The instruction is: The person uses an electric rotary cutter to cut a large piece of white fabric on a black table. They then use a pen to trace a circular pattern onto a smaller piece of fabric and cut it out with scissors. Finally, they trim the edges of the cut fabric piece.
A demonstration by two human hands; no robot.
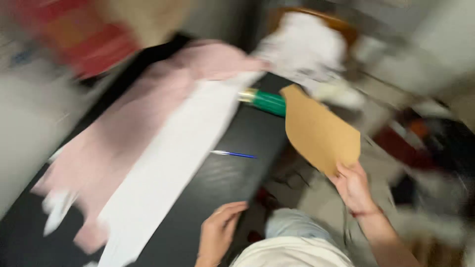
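One head-worn camera looks steeply down from close above, tilted and blurred. The black table (222, 178) runs from near left to far middle; floor clutter lies at right.

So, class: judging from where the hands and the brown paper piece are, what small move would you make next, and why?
Probably bring the brown paper piece over the white strip and lay it flat. The right hand holds it by one corner out past the black table's edge, while the left hand rests at the table's near edge. The picture is blurred, so this is only a guess.
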